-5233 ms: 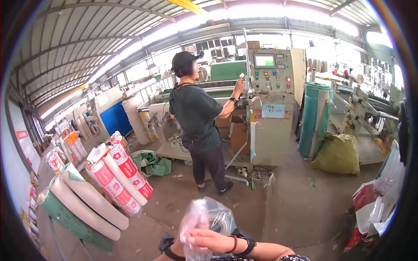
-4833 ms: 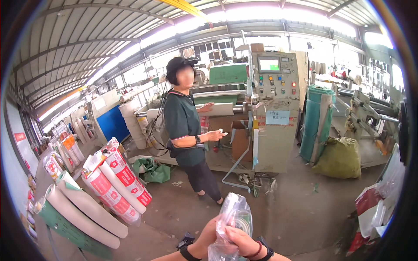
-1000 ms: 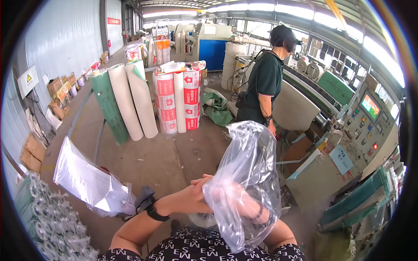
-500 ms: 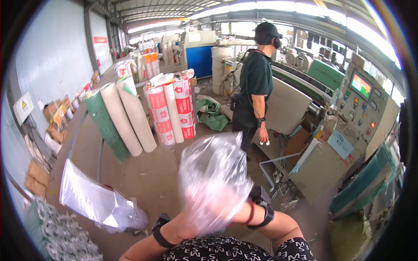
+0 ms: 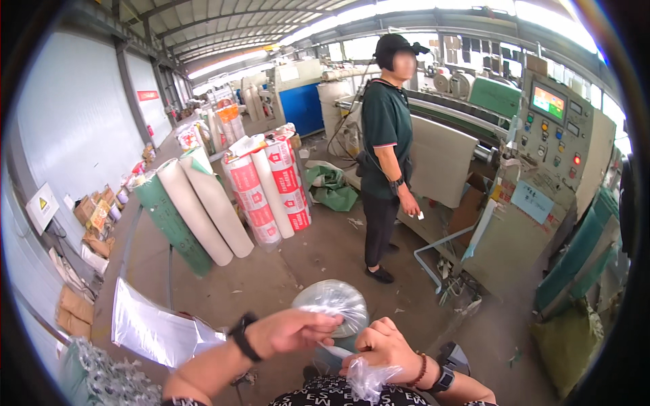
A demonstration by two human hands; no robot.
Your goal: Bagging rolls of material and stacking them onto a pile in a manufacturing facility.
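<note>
Workshop floor (image 5: 325,250), rolls (image 5: 230,196) leaning, a person (image 5: 387,149) by the machine (image 5: 542,183).
We hold a clear bag (image 5: 333,304) over the floor's near edge: left hand (image 5: 288,331) pinches its rim, right hand (image 5: 382,346) is fisted around its twisted tail.

A clear plastic bag (image 5: 333,303) sits puffed up between both hands at the lower middle. On the left wall hangs a small white box with a yellow triangle warning label (image 5: 42,205), and further back a red sign (image 5: 147,95). Rolls in red-and-white printed wrappers (image 5: 271,193) stand upright on the floor, beside plain cream and green ones. At the right, the machine's control panel carries a small lit screen (image 5: 548,101) and a pale blue label sheet (image 5: 532,201) below it.
</note>
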